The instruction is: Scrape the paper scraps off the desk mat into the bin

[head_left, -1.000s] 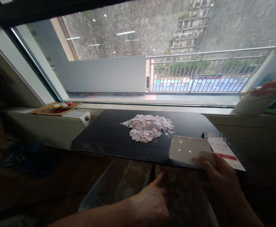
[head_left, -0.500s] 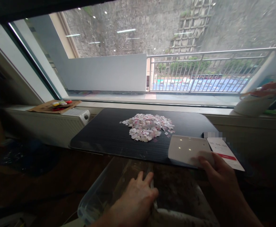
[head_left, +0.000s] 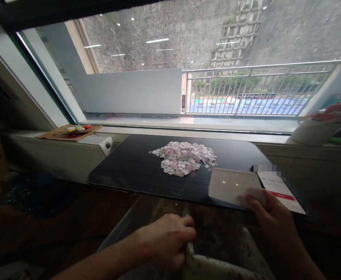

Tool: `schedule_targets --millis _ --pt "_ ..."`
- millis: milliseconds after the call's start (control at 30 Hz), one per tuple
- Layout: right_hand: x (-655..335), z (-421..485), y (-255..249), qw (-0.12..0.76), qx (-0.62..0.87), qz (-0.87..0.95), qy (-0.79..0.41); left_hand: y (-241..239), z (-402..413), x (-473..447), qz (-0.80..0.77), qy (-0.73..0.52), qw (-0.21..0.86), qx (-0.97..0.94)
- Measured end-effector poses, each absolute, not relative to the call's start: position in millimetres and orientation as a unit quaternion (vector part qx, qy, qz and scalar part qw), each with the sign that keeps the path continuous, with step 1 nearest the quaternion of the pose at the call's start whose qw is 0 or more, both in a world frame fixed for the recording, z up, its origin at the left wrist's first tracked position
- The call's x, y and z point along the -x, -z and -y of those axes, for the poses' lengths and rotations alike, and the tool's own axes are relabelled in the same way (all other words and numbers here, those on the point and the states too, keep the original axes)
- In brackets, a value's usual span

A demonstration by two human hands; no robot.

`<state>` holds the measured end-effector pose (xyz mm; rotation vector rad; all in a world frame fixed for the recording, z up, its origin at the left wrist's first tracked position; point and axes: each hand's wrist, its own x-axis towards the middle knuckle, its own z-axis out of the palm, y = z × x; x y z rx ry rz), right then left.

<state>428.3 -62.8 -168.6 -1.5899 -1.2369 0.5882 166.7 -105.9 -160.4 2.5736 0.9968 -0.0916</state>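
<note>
A heap of small pink and white paper scraps (head_left: 184,157) lies on a black table (head_left: 129,167) by the window. My right hand (head_left: 271,219) pinches the near edge of a white plastic scraper (head_left: 231,186) that rests flat on the table's front right. My left hand (head_left: 166,241) is curled over the rim of a clear plastic bin (head_left: 135,229) that sits under the table's front edge. A white card with a red stripe (head_left: 280,188) lies right of the scraper.
A white radiator (head_left: 94,144) stands left of the table, with cardboard and small coloured items (head_left: 71,131) on top. A white bowl (head_left: 313,130) sits on the sill at the right. The window and a balcony railing lie behind.
My left hand has moved left from the bin's middle and closed its fingers over the bin's rim. My right hand stays on the scraper.
</note>
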Motion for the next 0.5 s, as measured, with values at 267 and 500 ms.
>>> schedule_targets --millis 267,500 --pt "-434 61 174 0.498 0.652 0.522 -0.235 137 91 -158 -0.278 0.123 0.245 -0.921" --pt "-441 58 177 0.489 0.646 0.541 -0.227 138 95 -153 -0.224 0.166 0.124 -0.952"
